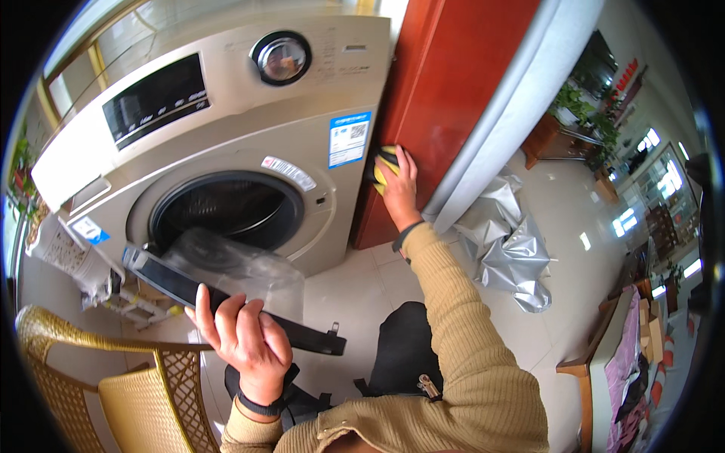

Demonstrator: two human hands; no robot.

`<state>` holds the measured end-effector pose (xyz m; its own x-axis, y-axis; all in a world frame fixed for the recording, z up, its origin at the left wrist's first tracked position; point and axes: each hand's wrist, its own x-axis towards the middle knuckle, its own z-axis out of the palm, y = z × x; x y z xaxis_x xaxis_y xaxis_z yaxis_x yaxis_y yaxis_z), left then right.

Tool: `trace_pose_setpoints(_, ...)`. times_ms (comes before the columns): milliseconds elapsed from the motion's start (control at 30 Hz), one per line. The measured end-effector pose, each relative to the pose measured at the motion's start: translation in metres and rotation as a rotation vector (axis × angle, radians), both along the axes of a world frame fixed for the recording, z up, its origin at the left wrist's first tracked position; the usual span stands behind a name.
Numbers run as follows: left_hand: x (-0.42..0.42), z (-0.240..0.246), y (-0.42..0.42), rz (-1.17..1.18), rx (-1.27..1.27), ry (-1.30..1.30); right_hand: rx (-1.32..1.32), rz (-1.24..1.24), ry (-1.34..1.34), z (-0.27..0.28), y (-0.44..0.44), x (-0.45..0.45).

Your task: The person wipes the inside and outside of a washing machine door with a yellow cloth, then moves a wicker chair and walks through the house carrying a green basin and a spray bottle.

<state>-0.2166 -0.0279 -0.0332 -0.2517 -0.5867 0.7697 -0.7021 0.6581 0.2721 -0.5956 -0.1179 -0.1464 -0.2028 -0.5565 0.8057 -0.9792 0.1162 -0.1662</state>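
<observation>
A front-loading washing machine [238, 136] stands before me with its round door [226, 289] swung open. My left hand [243, 334] has its fingers over the dark rim of that door, whose clear bowl faces the drum opening [232, 209]. On the right, my right hand [401, 184] holds a yellow and black object [383, 170], perhaps a cloth or a glove, at the gap between the machine's side and a red wooden panel [447, 85]. My fingers hide part of it, so its exact kind is unclear.
A wicker chair [136, 390] stands close on my left, near a white bucket [71, 255]. Crumpled silver sheeting [512, 249] lies on the tiled floor to the right, below a grey-white curtain [510, 102]. A wooden-framed seat [595, 368] is at the lower right.
</observation>
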Motion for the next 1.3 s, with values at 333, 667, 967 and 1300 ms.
trace_pose_setpoints(333, 0.005, 0.001, 0.001, -0.047, -0.027, 0.023, -0.013, 0.110, -0.921, -0.124, 0.067, 0.032)
trace_pose_setpoints(667, 0.000, -0.009, -0.015, -0.099, -0.127, -0.011, -0.286, 0.245, -1.537, -0.115, 0.100, 0.065)
trace_pose_setpoints(967, -0.009, -0.006, -0.006, -0.004, -0.091, -0.010, -0.399, 0.254, -1.774, -0.124, 0.093, 0.055)
trace_pose_setpoints(1300, 0.058, -0.007, 0.036, 0.003, -0.043, 0.031, -0.137, 0.259, -0.964, -0.095, 0.076, 0.098)
